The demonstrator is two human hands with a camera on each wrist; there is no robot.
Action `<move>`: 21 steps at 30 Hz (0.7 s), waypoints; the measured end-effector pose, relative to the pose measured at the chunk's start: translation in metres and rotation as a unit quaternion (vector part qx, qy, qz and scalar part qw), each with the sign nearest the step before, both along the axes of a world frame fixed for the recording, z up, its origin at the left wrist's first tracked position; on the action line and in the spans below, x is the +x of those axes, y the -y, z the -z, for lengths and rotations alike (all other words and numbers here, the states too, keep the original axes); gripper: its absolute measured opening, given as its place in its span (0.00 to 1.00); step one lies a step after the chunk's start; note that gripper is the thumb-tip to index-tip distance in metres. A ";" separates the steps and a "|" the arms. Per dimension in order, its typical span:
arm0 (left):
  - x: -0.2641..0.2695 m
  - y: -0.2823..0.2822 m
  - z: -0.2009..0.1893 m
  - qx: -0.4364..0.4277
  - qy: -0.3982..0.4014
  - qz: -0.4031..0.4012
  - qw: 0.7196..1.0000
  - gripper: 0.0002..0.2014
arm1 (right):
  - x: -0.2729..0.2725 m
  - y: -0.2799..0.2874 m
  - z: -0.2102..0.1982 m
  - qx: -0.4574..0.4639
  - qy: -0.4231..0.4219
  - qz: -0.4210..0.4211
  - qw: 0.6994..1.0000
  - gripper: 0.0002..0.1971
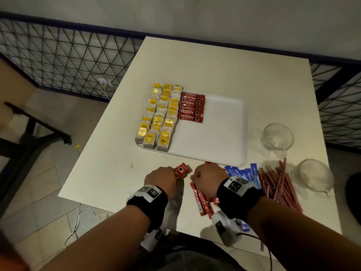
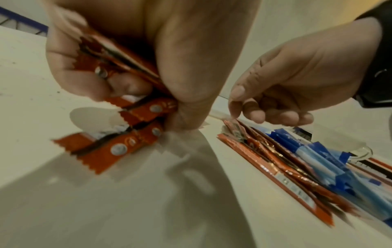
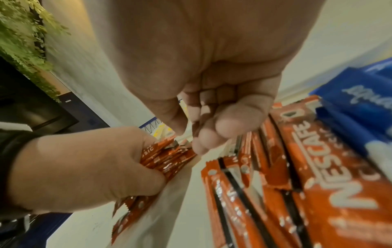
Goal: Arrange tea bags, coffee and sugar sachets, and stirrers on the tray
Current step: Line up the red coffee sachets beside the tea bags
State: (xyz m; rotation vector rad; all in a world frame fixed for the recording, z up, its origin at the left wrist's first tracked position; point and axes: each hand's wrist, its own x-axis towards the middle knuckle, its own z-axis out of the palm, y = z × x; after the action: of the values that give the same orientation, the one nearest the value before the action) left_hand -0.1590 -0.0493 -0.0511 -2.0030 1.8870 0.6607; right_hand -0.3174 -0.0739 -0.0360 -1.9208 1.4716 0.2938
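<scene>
My left hand [image 1: 162, 178] grips a fanned bunch of red coffee sachets [image 2: 146, 109] just above the table, in front of the white tray [image 1: 214, 137]. Right beside it, my right hand [image 1: 207, 177] hovers over a loose pile of coffee sachets [image 1: 203, 200]. Its fingers [image 3: 222, 127] are curled with nothing in them, and the thumb tip is at the end of the top sachet. On the tray, yellow-tagged tea bags [image 1: 160, 116] fill three columns at the left, with a stack of coffee sachets [image 1: 191, 107] next to them.
Blue sugar sachets [image 1: 242, 173] and red-striped stirrers [image 1: 279, 184] lie on the table right of my right hand. Two clear glass cups [image 1: 277, 137] [image 1: 312, 176] stand at the right edge. The tray's right half is bare. A wire grid fence runs behind the table.
</scene>
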 end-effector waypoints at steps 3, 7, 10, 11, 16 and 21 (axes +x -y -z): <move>-0.001 0.010 -0.006 0.018 -0.008 -0.008 1.000 0.10 | -0.010 0.008 0.003 -0.007 0.025 0.006 1.000 0.13; 0.022 0.020 -0.015 0.054 -0.244 -0.162 0.955 0.09 | -0.024 0.016 0.003 -0.028 0.096 0.028 0.995 0.07; 0.030 0.021 -0.030 0.084 -0.453 -0.295 0.837 0.07 | -0.023 0.025 -0.012 -0.048 0.229 0.048 0.971 0.16; 0.030 0.022 -0.035 0.101 -0.493 -0.320 0.803 0.07 | -0.020 0.029 -0.019 -0.043 0.269 0.052 0.961 0.19; 0.025 0.032 -0.049 0.173 -0.625 -0.346 0.678 0.16 | -0.005 0.049 -0.042 -0.012 0.366 0.095 0.926 0.17; 0.032 0.056 -0.049 0.210 -0.689 -0.331 0.609 0.17 | 0.007 0.068 -0.049 -0.019 0.377 0.137 0.916 0.08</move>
State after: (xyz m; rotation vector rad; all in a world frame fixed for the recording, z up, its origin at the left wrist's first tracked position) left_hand -0.1270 -0.1057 -0.0022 -1.7615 0.8873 3.1630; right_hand -0.3102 -0.1421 0.0135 -1.5486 1.1764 -0.5565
